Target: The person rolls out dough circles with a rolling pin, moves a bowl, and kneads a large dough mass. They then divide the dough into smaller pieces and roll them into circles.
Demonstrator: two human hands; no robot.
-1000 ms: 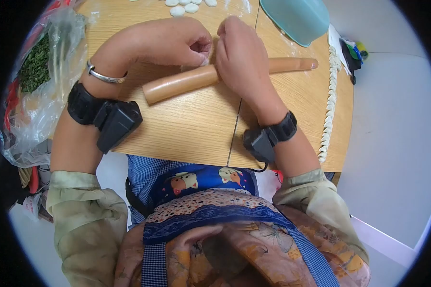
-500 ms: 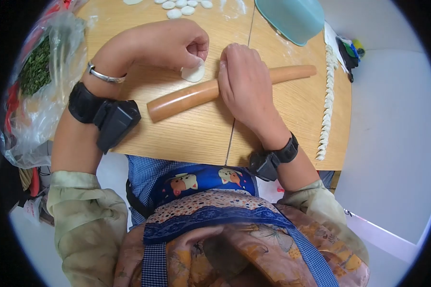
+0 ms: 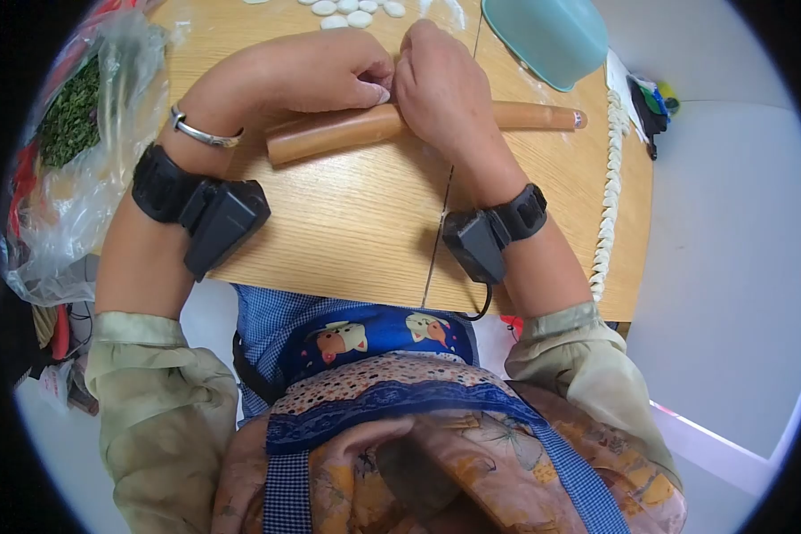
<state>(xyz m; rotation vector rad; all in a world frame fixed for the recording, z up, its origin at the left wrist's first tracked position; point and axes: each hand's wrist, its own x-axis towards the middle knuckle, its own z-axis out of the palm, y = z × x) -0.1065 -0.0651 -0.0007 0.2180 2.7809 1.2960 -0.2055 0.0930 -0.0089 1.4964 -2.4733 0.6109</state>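
Observation:
My right hand (image 3: 445,87) is closed over the middle of a wooden rolling pin (image 3: 336,133), which lies slantwise on the table. Close beside it, my left hand (image 3: 343,73) has its fingers curled and its thumb pinched in, just behind the pin. A small round dough wrapper showed under that thumb half a second ago; now the hands and pin hide it. Several white dough discs (image 3: 360,18) lie on the table beyond my hands.
A light teal basin (image 3: 552,40) stands at the table's far right. Along the right edge runs a row of overlapping white dumplings (image 3: 610,191). Chopped greens (image 3: 73,120) sit in a clear plastic bag (image 3: 120,98) at left. The wooden table's (image 3: 347,231) near edge touches my apron.
My right hand has pushed the rolling pin away from me, up to my left hand's fingertips. The dough wrapper has gone out of sight. My left hand has barely shifted.

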